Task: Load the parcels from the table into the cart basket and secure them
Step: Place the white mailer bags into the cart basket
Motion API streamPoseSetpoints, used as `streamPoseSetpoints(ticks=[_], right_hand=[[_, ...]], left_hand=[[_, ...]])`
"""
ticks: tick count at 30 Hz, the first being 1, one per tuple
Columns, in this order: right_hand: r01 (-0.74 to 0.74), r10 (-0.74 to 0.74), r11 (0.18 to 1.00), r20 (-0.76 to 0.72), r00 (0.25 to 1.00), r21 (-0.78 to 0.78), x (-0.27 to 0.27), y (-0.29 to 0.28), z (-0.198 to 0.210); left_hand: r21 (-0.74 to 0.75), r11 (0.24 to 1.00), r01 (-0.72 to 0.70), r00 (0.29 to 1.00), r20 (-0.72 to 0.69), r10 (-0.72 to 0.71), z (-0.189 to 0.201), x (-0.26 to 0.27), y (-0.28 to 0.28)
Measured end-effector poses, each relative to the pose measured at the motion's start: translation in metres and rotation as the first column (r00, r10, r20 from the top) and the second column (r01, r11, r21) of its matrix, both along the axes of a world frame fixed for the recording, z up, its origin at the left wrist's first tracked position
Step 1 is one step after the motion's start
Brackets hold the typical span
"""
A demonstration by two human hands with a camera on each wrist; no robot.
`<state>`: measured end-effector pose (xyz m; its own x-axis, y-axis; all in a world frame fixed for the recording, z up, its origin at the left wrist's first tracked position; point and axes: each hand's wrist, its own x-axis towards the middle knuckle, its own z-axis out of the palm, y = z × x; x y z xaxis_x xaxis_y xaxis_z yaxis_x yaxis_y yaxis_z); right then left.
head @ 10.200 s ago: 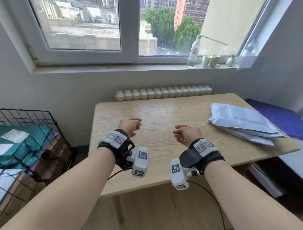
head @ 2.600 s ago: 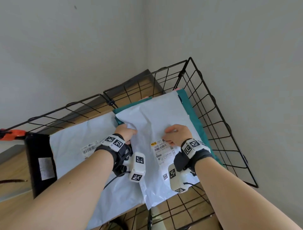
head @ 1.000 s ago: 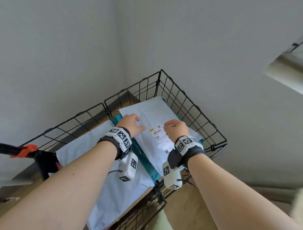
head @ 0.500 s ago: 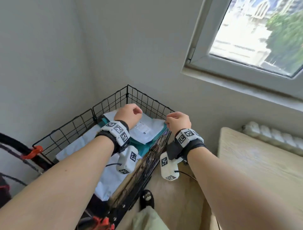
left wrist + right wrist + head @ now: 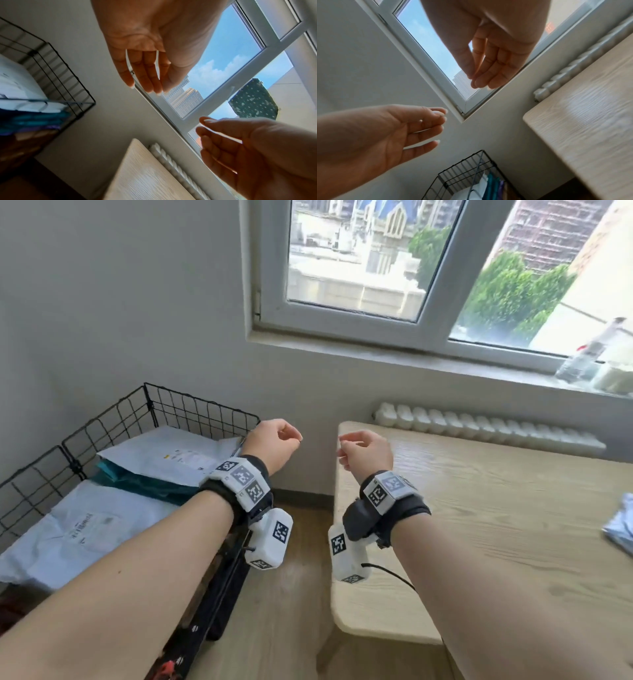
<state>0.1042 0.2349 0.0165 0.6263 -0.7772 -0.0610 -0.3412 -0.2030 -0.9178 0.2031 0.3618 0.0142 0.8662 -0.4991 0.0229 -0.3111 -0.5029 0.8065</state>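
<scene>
The parcels that are already loaded lie flat in the wire cart basket, one over the other: a white plastic mailer bag with a printed label is on top at the far end, a teal bag shows under it, and a bigger pale mailer with its own label lies nearer to me. I think they lie flat like this so that the stack keeps low, under the rim, and can be secured afterwards. They are thin, soft and a little wrinkled, so I judge they will bend when lifted by one edge. On the wooden worktop at my right I see only a pale bluish corner of another parcel at the edge of the head view; the rest is cut off. My left hand is in the air between the basket and the worktop, its grip loose, the fingers a little curled and holding nothing. My right hand is over the near corner of the worktop, the grip relaxed and empty too. Both hands are free, I believe, because the next parcel is to be fetched. Behind are a window and a white radiator.
</scene>
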Motion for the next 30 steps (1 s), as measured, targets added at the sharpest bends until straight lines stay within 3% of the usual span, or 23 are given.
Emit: streamPoseSetpoints(ticks=[6, 13, 18, 24, 30], right_hand=[[0.169, -0.169, 0.986, 0.036, 0.985, -0.007, -0.114, -0.082, 0.014], [0.359, -0.358, 0.933, 0.050, 0.932, -0.016, -0.278, -0.202, 0.014], [0.462, -0.461, 0.887, 0.050, 0.886, -0.011, -0.378, -0.288, 0.015], [0.530, -0.530, 0.848, 0.015, 0.848, -0.003, -0.452, -0.361, 0.004], [0.576, -0.576, 0.816, -0.015, 0.817, 0.042, -0.481, -0.435, -0.018]], left_hand=[[-0.049, 0.989, 0.143, 0.988, -0.050, -0.145, 0.012, -0.093, -0.104], [-0.088, 0.935, 0.344, 0.931, -0.099, -0.352, 0.008, -0.242, -0.242], [-0.092, 0.906, 0.412, 0.902, -0.101, -0.420, 0.008, -0.325, -0.327], [-0.069, 0.897, 0.436, 0.889, -0.121, -0.441, -0.002, -0.379, -0.398], [-0.023, 0.889, 0.457, 0.879, -0.137, -0.456, -0.013, -0.389, -0.473]])
